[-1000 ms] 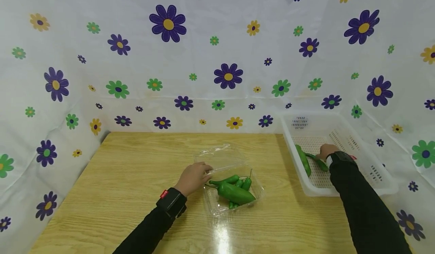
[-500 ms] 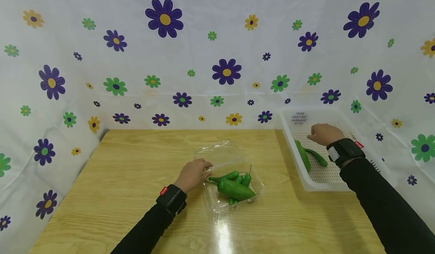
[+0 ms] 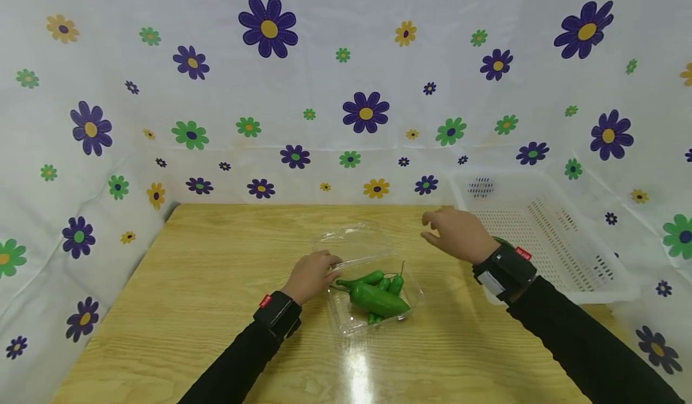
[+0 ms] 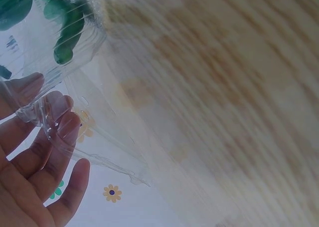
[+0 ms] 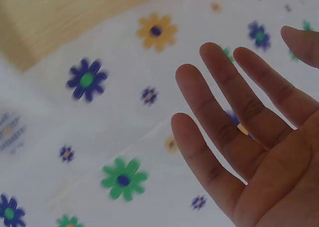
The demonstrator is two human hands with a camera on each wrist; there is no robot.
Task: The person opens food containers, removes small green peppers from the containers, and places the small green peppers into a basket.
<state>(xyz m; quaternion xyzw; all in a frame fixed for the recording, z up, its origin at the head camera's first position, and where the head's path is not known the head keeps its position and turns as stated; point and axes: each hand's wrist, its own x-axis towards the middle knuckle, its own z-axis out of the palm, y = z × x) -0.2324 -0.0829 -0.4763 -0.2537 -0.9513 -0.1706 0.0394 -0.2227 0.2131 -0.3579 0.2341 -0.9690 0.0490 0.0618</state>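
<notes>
A clear plastic clamshell container [image 3: 346, 326] sits open on the wooden table [image 3: 216, 272], its lid [image 3: 351, 242] folded back. Several green peppers [image 3: 375, 299] lie inside. My left hand [image 3: 330, 267] grips the container's left rim. In the left wrist view the fingers [image 4: 60, 132] curl round the clear plastic [image 4: 84, 92], with the peppers [image 4: 67, 35] beyond. My right hand [image 3: 439, 227] hovers empty above the table between the container and the white basket [image 3: 562, 236]. Its fingers [image 5: 224, 117] are spread, and they hold nothing.
The white perforated basket stands at the table's right edge, partly hidden behind my right wrist. A floral cloth [image 3: 324, 92] closes off the back and both sides. Bare wood lies left of and in front of the container.
My right hand let go of a pepper in the basket, rose out and swung left towards the container. The left hand has stayed on the container's rim.
</notes>
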